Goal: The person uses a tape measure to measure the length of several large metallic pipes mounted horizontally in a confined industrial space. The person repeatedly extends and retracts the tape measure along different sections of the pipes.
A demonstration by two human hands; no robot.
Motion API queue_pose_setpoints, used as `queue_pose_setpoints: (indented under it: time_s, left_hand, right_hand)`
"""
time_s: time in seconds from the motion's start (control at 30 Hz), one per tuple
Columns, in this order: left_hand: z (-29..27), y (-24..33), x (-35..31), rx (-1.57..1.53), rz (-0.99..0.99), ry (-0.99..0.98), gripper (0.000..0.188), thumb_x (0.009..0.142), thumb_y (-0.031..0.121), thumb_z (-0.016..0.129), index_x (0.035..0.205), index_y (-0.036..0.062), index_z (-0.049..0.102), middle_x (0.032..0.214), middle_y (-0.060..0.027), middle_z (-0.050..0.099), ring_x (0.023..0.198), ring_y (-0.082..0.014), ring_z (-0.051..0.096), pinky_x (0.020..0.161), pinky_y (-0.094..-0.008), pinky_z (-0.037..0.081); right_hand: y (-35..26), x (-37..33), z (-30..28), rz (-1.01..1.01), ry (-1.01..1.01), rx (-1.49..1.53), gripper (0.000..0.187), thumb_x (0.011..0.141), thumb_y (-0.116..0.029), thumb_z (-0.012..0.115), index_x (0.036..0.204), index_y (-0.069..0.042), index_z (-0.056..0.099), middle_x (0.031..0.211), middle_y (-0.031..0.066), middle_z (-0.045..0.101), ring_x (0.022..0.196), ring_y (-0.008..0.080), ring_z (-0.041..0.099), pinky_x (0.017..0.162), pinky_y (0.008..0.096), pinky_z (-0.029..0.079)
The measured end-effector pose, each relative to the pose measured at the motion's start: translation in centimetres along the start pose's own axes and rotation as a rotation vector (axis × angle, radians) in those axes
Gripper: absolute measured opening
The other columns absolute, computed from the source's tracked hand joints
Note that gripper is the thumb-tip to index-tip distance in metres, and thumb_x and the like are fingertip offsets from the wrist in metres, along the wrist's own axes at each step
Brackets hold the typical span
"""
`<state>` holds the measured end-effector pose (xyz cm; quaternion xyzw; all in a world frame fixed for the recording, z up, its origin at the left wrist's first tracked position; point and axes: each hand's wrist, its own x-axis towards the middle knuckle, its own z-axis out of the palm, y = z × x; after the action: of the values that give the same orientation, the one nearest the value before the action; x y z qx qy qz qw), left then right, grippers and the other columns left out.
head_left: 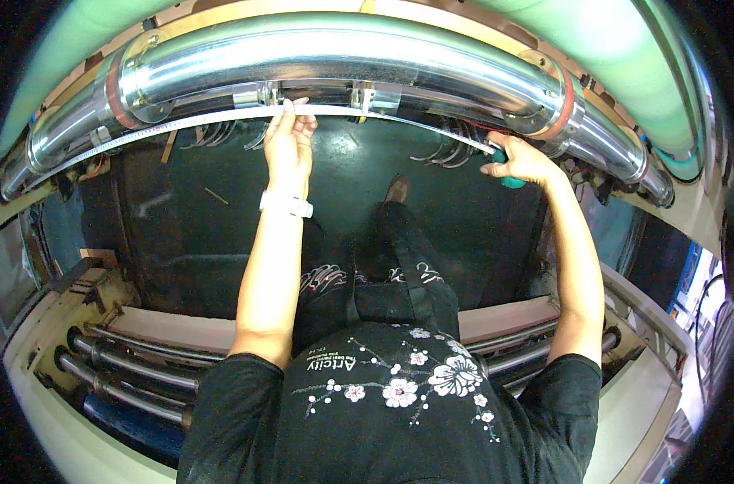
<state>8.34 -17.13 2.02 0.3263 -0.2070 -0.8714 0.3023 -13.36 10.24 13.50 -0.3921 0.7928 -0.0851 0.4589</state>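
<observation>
A white tape measure blade (198, 121) is stretched along the lower side of a shiny metal roller (343, 52), running from the far left end across to the right. My left hand (289, 145) pinches the blade near the middle, thumb and fingers closed on it. In my right hand (522, 161) sits the green tape measure case (510, 179), and the blade comes out of it toward the left. My right fingers wrap round the case, partly hiding it. The left end of the blade lies close to the roller's end; whether it touches cannot be seen.
Large pale green rollers (625, 48) rise beyond the metal one. Red-edged collars (562, 101) ring the metal roller. Curved pale hoses (452, 149) hang below it. Thin metal bars (141, 355) in a machine frame (52, 339) lie behind me, and the dark floor (222, 258) shows between.
</observation>
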Motion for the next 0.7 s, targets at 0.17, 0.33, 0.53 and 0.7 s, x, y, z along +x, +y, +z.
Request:
queue_pose_setpoints:
  time_s: [0.17,0.33,0.53,0.7]
  left_hand:
    - [0.5,0.2,-0.2,0.013,0.005,0.044,0.018,0.087,0.014,0.048,0.092,-0.0020,0.054,0.082,-0.0115,0.058,0.062,-0.0135,0.054,0.057,-0.0253,0.047]
    - [0.1,0.2,0.0,0.005,-0.006,0.031,0.018,0.087,0.015,0.047,0.091,-0.0017,0.053,0.084,-0.0120,0.058,0.063,-0.0137,0.054,0.057,-0.0254,0.047]
    - [0.3,0.3,-0.2,0.017,-0.005,0.027,0.021,0.086,0.016,0.049,0.092,-0.0042,0.053,0.082,-0.0110,0.057,0.065,-0.0141,0.053,0.060,-0.0252,0.046]
    - [-0.1,0.3,0.0,0.024,-0.010,0.006,0.023,0.086,0.017,0.049,0.093,-0.0051,0.052,0.083,-0.0106,0.056,0.068,-0.0142,0.052,0.062,-0.0250,0.046]
  right_hand:
    - [-0.1,-0.2,-0.5,0.043,-0.086,-0.015,0.032,0.064,-0.017,0.062,0.089,-0.003,0.048,0.070,0.0078,0.050,0.068,0.0173,0.049,0.064,0.0297,0.040]
    - [-0.7,0.5,-0.9,0.049,-0.101,0.010,0.017,0.068,-0.013,0.055,0.082,-0.004,0.050,0.068,0.0058,0.053,0.067,0.0155,0.050,0.065,0.0286,0.041]
    - [-3.9,3.2,0.0,-0.079,-0.033,-0.057,0.021,0.071,-0.018,0.056,0.085,-0.003,0.050,0.071,0.0118,0.053,0.068,0.0213,0.051,0.067,0.0321,0.041]
    - [-3.2,5.5,0.9,-0.053,0.085,-0.062,0.028,0.082,-0.027,0.051,0.095,-0.002,0.051,0.082,0.0177,0.057,0.079,0.0284,0.056,0.072,0.0363,0.041]
